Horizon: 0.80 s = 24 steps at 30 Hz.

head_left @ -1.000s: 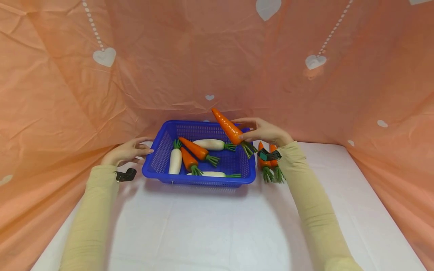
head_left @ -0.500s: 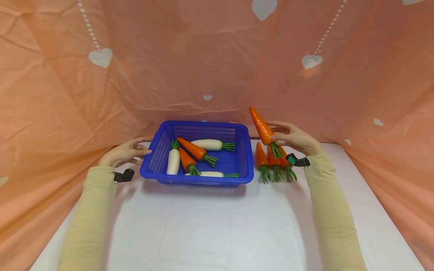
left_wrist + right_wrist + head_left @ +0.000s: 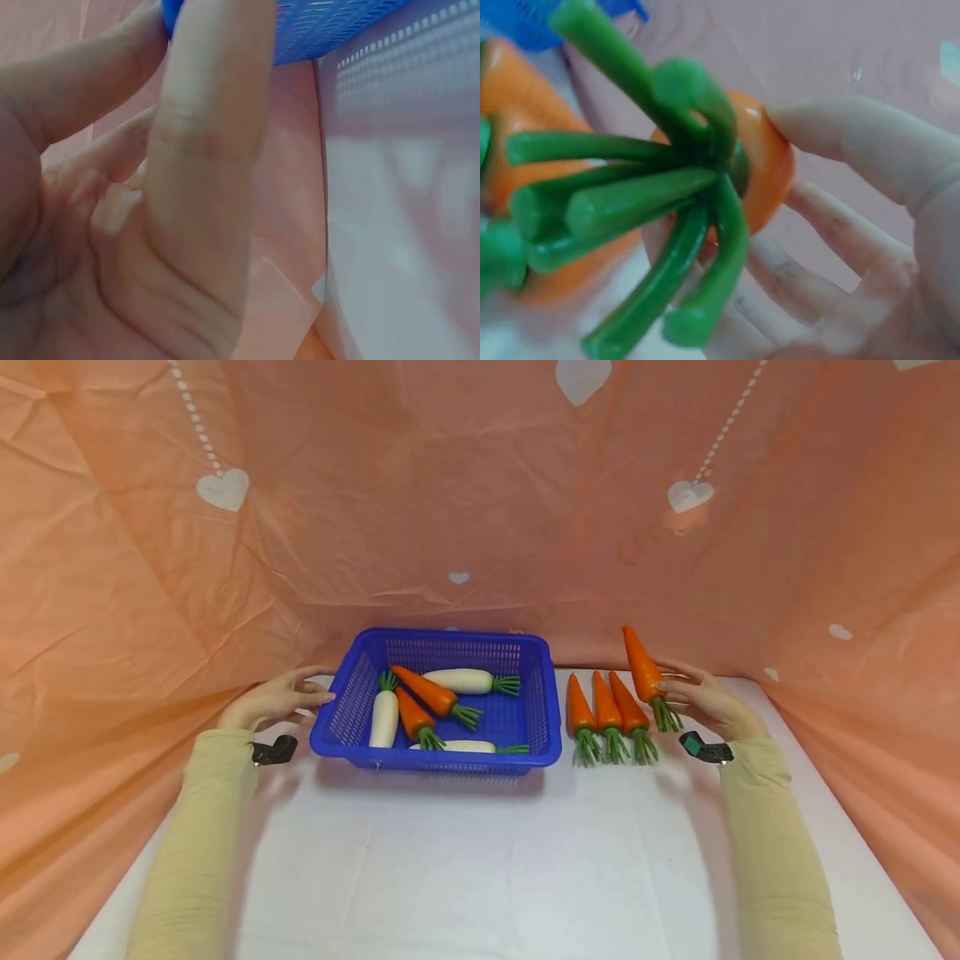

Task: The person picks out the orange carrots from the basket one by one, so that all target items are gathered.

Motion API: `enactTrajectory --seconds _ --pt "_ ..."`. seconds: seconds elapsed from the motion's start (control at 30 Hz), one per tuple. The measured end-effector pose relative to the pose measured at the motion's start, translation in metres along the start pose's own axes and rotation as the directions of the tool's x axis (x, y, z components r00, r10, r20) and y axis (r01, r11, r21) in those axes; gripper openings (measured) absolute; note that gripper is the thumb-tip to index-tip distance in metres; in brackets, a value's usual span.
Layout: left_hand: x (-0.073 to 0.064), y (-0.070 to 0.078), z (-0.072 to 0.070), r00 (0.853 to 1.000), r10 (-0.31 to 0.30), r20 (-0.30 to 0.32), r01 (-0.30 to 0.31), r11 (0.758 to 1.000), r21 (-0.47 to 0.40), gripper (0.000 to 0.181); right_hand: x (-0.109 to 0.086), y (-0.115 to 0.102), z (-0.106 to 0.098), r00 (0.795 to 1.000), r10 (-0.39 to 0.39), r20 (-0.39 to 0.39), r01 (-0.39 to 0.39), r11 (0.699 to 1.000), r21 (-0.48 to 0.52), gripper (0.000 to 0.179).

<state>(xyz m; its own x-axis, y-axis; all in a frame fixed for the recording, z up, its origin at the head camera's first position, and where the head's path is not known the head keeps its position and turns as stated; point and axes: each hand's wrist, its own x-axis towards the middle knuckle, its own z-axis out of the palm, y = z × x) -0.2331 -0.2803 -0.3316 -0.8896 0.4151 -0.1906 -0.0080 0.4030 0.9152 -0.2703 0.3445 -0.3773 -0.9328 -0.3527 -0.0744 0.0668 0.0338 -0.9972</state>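
In the head view my right hand point(image 3: 708, 700) pinches an orange carrot point(image 3: 643, 664) near its leafy end, tip pointing up and away. The right wrist view shows its green stalks point(image 3: 645, 201) close up, with thumb and fingers around the orange root. This carrot is right of three carrots point(image 3: 606, 714) lying side by side on the white table. My left hand point(image 3: 277, 700) is at the left rim of a blue plastic basket point(image 3: 442, 760), its fingertips touching the rim from outside. In the left wrist view the basket's slatted wall point(image 3: 315, 30) appears beyond the fingers.
Inside the basket lie two carrots point(image 3: 427, 689) and three white radishes point(image 3: 385, 718) with green stalks. A white cloth point(image 3: 450, 860) covers the table. Behind and at both sides hangs an orange sheet point(image 3: 420, 510) with white hearts.
My right hand has carried the carrot from over the basket's right side rightward, past the row of carrots, and lowered it. My left hand has stayed at the rim.
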Motion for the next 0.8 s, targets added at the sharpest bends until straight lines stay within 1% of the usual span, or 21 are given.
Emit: enactTrajectory --seconds 0.03,0.07,0.1,0.17,0.27,0.33,0.47,0.57,0.63,0.7,0.8 --pt "0.01 -0.015 -0.009 1.0 -0.02 -0.003 0.02 1.0 0.017 0.064 -0.003 0.002 -0.003 1.0 0.012 -0.014 -0.012 1.0 -0.011 0.056" --pt "0.015 -0.024 -0.016 1.0 -0.014 0.016 0.014 0.999 0.029 0.064 -0.007 0.004 -0.005 0.999 0.024 -0.029 -0.024 1.0 -0.017 0.057" --pt "0.021 -0.034 -0.022 0.999 -0.001 0.032 0.001 1.0 0.016 0.066 -0.01 0.006 -0.008 0.998 0.038 -0.045 -0.038 0.999 -0.01 0.057" --pt "0.027 -0.039 -0.025 1.0 0.011 0.025 -0.011 1.0 0.014 0.067 -0.016 0.012 -0.012 0.995 0.062 -0.072 -0.062 0.998 0.005 0.055" --pt "0.027 -0.035 -0.023 1.0 0.003 -0.007 -0.003 1.0 0.013 0.064 -0.023 0.021 -0.017 0.992 0.087 -0.097 -0.083 0.996 0.04 0.047" --pt "0.026 -0.032 -0.021 0.999 -0.024 -0.034 0.024 0.999 0.023 0.064 -0.025 0.027 -0.02 0.99 0.098 -0.102 -0.094 0.995 0.04 0.043" --pt "0.022 -0.03 -0.019 0.998 -0.044 -0.038 0.044 0.999 0.014 0.065 -0.028 0.038 -0.021 0.985 0.126 -0.12 -0.126 0.992 0.002 0.041" --pt "0.021 -0.031 -0.019 0.998 -0.041 -0.039 0.042 0.999 0.008 0.065 -0.029 0.044 -0.02 0.979 0.135 -0.151 -0.145 0.988 -0.057 0.048" --pt "0.021 -0.032 -0.018 0.998 -0.044 -0.047 0.044 0.999 0.007 0.064 -0.029 0.046 -0.019 0.975 0.135 -0.178 -0.155 0.983 -0.101 0.057" --pt "0.02 -0.033 -0.018 0.998 -0.044 -0.052 0.045 0.999 0.008 0.064 -0.028 0.048 -0.017 0.972 0.131 -0.196 -0.162 0.975 -0.155 0.065" --pt "0.02 -0.034 -0.018 0.997 -0.052 -0.055 0.052 0.999 0.001 0.064 -0.027 0.05 -0.016 0.966 0.133 -0.223 -0.183 0.958 -0.221 0.071"
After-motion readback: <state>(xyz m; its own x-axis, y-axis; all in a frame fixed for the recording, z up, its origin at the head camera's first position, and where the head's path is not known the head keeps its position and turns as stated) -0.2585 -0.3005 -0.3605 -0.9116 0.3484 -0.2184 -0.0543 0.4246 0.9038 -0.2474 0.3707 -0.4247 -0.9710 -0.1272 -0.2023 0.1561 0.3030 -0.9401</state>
